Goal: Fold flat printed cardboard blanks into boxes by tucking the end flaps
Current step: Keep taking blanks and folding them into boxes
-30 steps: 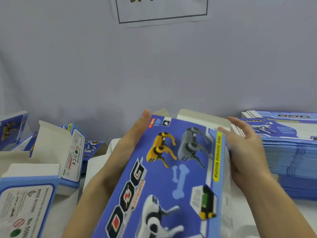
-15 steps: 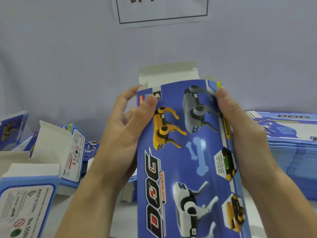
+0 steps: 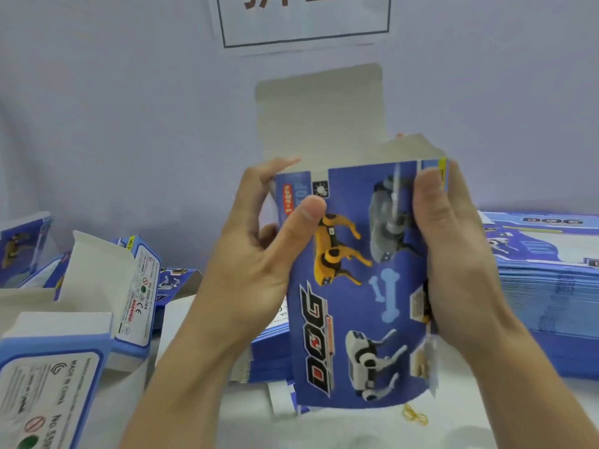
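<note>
While the blue printed cardboard box (image 3: 356, 280) is held up above the table, the left hand (image 3: 259, 254) and the right hand (image 3: 453, 241) each squeeze one side, likely so its tall grey top flap (image 3: 319, 121) can be tucked in.

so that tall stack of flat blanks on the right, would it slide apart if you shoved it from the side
Probably yes: the stack of flat blanks is many loose, glossy-looking sheets, so a side push would likely shear the upper ones. Its edges already look slightly uneven. As a whole it likely feels heavy; one sheet, light and bendy.
</note>
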Demonstrator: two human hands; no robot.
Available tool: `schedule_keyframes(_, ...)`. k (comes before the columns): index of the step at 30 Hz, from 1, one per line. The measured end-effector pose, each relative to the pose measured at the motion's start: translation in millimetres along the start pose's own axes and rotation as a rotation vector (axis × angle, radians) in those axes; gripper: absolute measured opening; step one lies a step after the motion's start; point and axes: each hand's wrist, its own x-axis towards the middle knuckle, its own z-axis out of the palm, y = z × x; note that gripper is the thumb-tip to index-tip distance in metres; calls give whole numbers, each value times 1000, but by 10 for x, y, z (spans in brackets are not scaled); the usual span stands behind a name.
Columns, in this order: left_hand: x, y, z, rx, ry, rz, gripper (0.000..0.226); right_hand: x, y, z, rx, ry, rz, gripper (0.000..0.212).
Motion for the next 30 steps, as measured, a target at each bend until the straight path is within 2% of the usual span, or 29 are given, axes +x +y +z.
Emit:
schedule_keyframes(3, 14, -44, 65, -54, -10, -121, 37, -24, 90, 75, -113, 89, 37, 30)
schedule_keyframes(5, 18, -59, 140, -39, 58, -111, 31, -33, 163, 108, -135, 143, 71, 35)
schedule_keyframes(10, 26, -253, 195, -20, 229, -98, 38, -78, 286, 139, -101, 102, 169, 29)
schedule_keyframes(12, 18, -323, 173, -5, 292, -129, 46, -84, 284, 164, -97, 69, 176, 35)
schedule_keyframes(15, 5, -309, 137, -61, 318, -141, 55, -77, 222, 200, -30, 44, 207, 59)
schedule_keyframes(17, 7, -273, 133, -60, 307, -178, 86, -44, 200, 179, -8, 57, 232, 70)
schedule_keyframes(18, 8, -252, 136, -53, 299, -177, 91, -26, 189, 165, -16, 86, 219, 64)
schedule_keyframes(19, 14, -238, 134, -43, 295, -159, 79, -12, 178, 153, -29, 134, 199, 52)
schedule_keyframes(21, 41, -228, 150, -5, 323, -87, 33, 5, 150, 135, -17, 201, 194, 26)
schedule_keyframes(22, 44, -217, 161, 24, 333, -57, 27, 7, 138, 126, -1, 200, 206, 21)
schedule_keyframes(25, 29, -219, 171, 7, 319, -43, 23, -20, 124, 114, 30, 197, 251, 8)
schedule_keyframes(27, 20, -257, 160, -79, 307, -67, 16, -35, 139, 90, 97, 172, 297, 32)
schedule_keyframes(28, 19, -279, 149, -128, 290, -81, 22, -30, 131, 86, 122, 159, 319, 40)
schedule_keyframes(30, 9, -293, 121, -204, 236, -100, 40, -20, 101, 96, 164, 115, 340, 35)
